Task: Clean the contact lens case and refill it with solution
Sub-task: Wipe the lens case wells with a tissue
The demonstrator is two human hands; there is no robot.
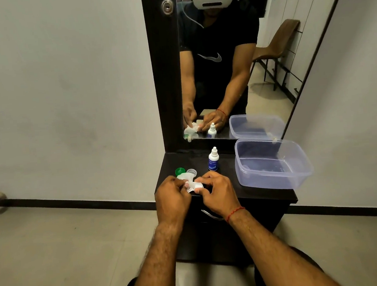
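The lens case (194, 186) sits pinched between both hands, just over the front edge of the dark dresser top (226, 180), toward its left corner; the left hand (172, 195) is clenched round a wad of white tissue (182, 177) and seems to press it into one well, while the right hand (218, 191) grips the case's other end to steady it; how far the tissue reaches in, I cannot tell. Just behind the hands lie a green cap (179, 171) and a clear cap (191, 171), side by side near the left edge, both off the case; so this looks like the wiping step, with the refill yet to come. The small dropper bottle (213, 160) stands upright further back, near the middle, its cap on; a clear plastic tub (272, 165) fills the right side. The next move, I would judge, calls for freeing one hand, setting the case down flat, then uncapping that bottle.
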